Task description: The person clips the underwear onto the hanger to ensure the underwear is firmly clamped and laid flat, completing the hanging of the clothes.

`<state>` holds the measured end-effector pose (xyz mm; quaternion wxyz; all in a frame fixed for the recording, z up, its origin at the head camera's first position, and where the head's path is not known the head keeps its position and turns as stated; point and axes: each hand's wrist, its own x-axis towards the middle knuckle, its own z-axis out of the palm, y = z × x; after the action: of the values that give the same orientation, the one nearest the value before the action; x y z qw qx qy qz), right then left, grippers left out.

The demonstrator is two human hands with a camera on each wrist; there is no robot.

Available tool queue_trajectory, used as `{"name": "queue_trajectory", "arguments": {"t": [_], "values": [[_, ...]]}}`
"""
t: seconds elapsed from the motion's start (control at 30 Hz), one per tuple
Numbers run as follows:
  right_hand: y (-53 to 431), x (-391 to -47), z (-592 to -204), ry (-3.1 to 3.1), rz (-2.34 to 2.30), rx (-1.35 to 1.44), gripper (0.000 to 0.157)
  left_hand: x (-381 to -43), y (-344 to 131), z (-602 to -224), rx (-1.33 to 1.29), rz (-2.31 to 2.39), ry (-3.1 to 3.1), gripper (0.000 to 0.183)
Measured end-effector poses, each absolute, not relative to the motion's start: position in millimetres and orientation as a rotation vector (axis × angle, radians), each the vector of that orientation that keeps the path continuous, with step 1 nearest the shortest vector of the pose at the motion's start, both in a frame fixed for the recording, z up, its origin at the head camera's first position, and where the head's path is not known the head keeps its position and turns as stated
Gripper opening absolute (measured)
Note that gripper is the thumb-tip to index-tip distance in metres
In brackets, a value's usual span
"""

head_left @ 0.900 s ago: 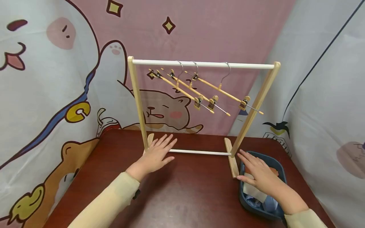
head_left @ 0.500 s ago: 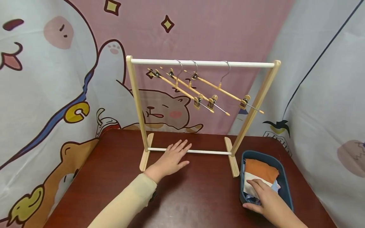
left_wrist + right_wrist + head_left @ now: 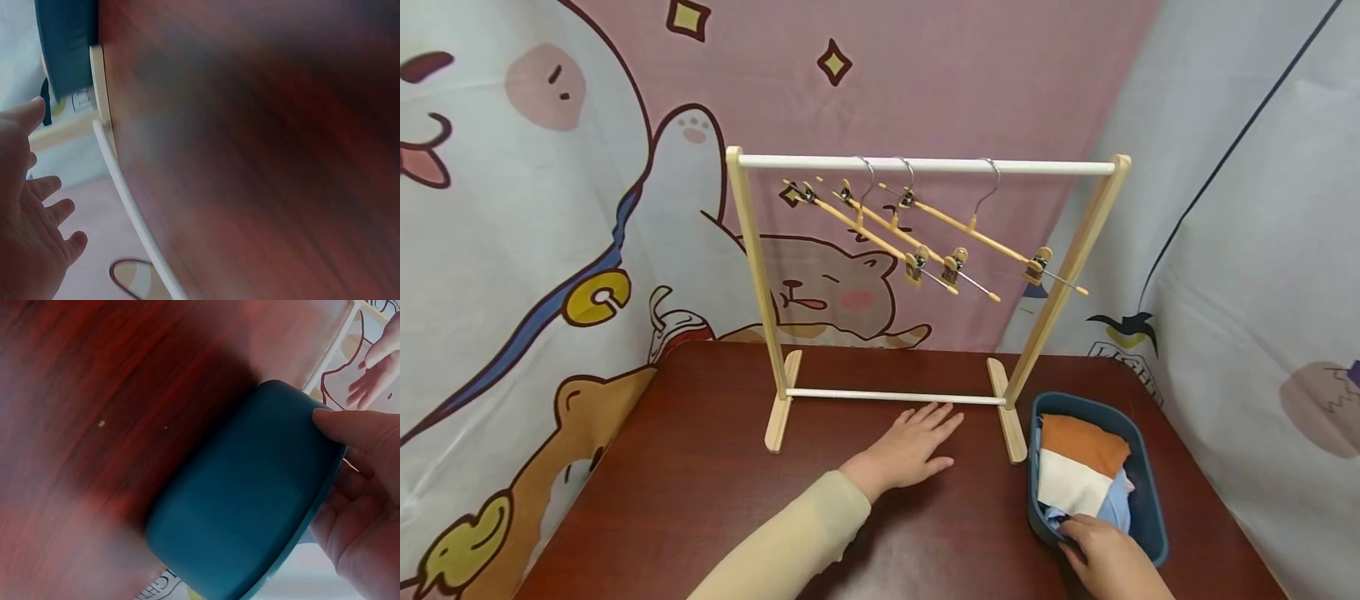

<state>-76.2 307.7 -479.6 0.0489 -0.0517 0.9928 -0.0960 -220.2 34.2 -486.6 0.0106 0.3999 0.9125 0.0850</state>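
Observation:
My right hand (image 3: 1108,557) grips the near left corner of a blue plastic storage bin (image 3: 1150,508). In the right wrist view its thumb (image 3: 337,425) lies against the outer wall, and the curled fingers are on the rim's inner side. Folded cloth lies inside the bin: an orange and white piece (image 3: 1081,454) on top, a light blue piece (image 3: 1117,505) below. My left hand (image 3: 906,454) reaches over the table with fingers spread, holding nothing, just in front of the lower white bar (image 3: 887,396) of a small wooden clothes rack (image 3: 1063,283).
Three clip hangers, a left one (image 3: 880,239), a middle one (image 3: 917,242) and a right one (image 3: 977,230), hang from the rack's white top rail (image 3: 820,162). The rack's right foot (image 3: 1011,425) stands close beside the bin. Printed cloth (image 3: 970,83) encloses the dark red table (image 3: 700,467).
My left hand has moved right along the lower bar, fingers still spread. The right hand has drawn back over the bin to its near left corner and now grips there.

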Motion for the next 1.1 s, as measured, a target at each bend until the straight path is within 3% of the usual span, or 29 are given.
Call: {"name": "queue_trajectory", "arguments": {"t": [0.53, 0.83, 1.1], "values": [[306.6, -77.4, -478.0, 3.019, -0.291, -0.161, 0.016, -205.4, 124.8, -486.5, 1.438, 0.432, 2.812, 0.052], [306.7, -79.3, -477.3, 3.007, -0.294, -0.121, 0.014, -200.3, 158.4, -476.3, 1.425, 0.403, 2.820, 0.047], [310.3, -76.7, -479.5, 3.041, -0.297, -0.252, 0.016, -193.4, 176.3, -481.9, 1.497, 0.404, 2.777, 0.038]]}}
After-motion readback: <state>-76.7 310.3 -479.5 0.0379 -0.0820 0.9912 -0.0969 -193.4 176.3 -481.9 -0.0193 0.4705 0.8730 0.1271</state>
